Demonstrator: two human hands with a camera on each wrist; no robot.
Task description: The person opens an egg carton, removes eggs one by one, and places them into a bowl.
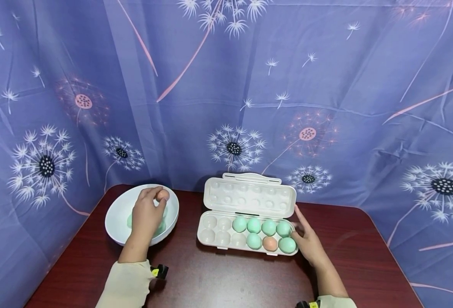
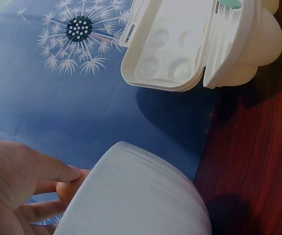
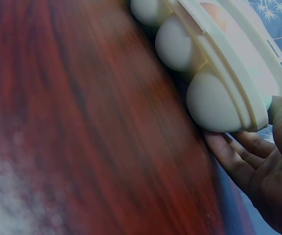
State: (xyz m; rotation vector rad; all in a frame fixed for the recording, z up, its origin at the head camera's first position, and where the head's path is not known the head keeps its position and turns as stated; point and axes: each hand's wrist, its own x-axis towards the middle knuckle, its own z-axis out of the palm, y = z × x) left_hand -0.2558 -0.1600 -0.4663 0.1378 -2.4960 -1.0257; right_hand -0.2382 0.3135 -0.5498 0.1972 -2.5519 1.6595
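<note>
A left sleeve (image 1: pixel 124 284) and right sleeve (image 1: pixel 336 302), nearest the lens, enter at the bottom edge above one table (image 1: pixel 230 282). At lower centre one open carton (image 1: pixel 249 195) lies with its long axis left to right, with one bowl (image 1: pixel 119 210) at lower left; the left hand (image 1: pixel 146 214), in or just over the bowl, pinches a brown egg (image 1: pixel 163 195), the carton's left end rightward and nearer to it than to the right hand (image 1: pixel 308 241), which holds the right end. The carton has five bare cups (image 1: pixel 210 221) and seven eggs, six green eggs (image 1: pixel 254 225) and a second brown egg (image 1: pixel 270 244); those in the bowl, partly hidden, cannot be counted.
</note>
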